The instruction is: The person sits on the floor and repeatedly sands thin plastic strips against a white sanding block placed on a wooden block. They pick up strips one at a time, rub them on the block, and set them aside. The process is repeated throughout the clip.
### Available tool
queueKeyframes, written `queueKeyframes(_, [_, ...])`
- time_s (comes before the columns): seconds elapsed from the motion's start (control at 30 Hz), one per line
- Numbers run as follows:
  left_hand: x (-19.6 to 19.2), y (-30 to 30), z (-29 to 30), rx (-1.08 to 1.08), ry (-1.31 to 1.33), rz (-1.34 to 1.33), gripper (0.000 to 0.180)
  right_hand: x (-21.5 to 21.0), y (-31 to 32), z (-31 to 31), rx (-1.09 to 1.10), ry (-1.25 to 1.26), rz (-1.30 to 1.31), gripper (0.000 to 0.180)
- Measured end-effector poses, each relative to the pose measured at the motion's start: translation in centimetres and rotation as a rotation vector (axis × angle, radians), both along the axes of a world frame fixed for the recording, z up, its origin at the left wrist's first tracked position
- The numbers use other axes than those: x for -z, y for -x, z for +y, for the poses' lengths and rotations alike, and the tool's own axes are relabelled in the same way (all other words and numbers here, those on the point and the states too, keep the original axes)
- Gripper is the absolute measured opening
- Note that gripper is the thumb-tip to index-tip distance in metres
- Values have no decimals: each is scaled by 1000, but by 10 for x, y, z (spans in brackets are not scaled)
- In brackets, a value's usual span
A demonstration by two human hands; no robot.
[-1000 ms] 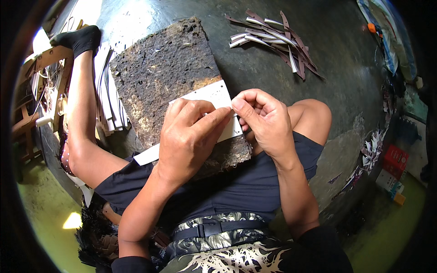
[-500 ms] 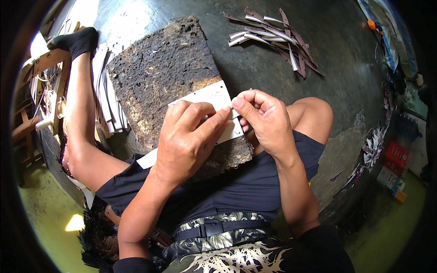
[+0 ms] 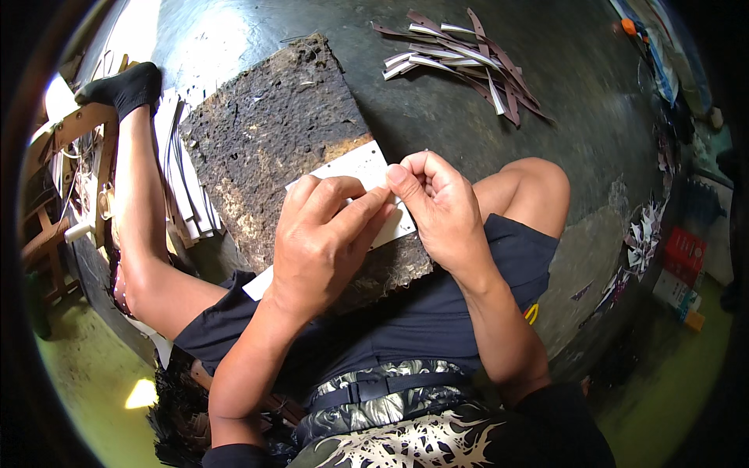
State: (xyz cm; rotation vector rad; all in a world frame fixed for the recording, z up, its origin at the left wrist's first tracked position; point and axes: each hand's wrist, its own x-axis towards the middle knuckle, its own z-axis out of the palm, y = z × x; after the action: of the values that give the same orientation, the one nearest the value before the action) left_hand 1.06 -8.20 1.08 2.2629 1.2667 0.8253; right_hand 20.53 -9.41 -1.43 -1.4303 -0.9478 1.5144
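Observation:
A flat white sheet piece [image 3: 355,164] with small dark holes near its edges lies across the lower part of a dark, rough, crumbly board [image 3: 273,125]. My left hand [image 3: 312,242] presses down over the piece, fingers curled and close together, holding it against the board. At the piece's right edge, my right hand [image 3: 441,214] is closed, thumb and index finger pinched together. The left index fingertip meets that pinch. Whatever sits between the right fingertips is too small or hidden to tell. A narrow white end [image 3: 259,282] shows below my left wrist.
Brown and white strips [image 3: 468,62] lie piled on the dark floor at the far right. More white strips [image 3: 183,168] are stacked left of the board, beside my outstretched leg and a wooden frame [image 3: 101,148]. Scraps [image 3: 644,238] and a red box [image 3: 685,256] lie at right.
The view has shifted slightly, so board and pile appear a little farther left. Both hands keep their places at the white piece; the right fingers look slightly more curled in.

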Motion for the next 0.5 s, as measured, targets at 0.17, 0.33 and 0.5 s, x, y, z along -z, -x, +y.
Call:
queueKeyframes(0.17, [-1,6,0,-26,-19,-4,27,10,2,1,75,31,237,19])
queueKeyframes(0.33, [3,6,-3,-37,-29,-25,27,9,7,1,125,61,191,23])
queueKeyframes(0.5, [7,7,-3,-40,-43,-27,27,-3,20,-10,88,-233,-395,26])
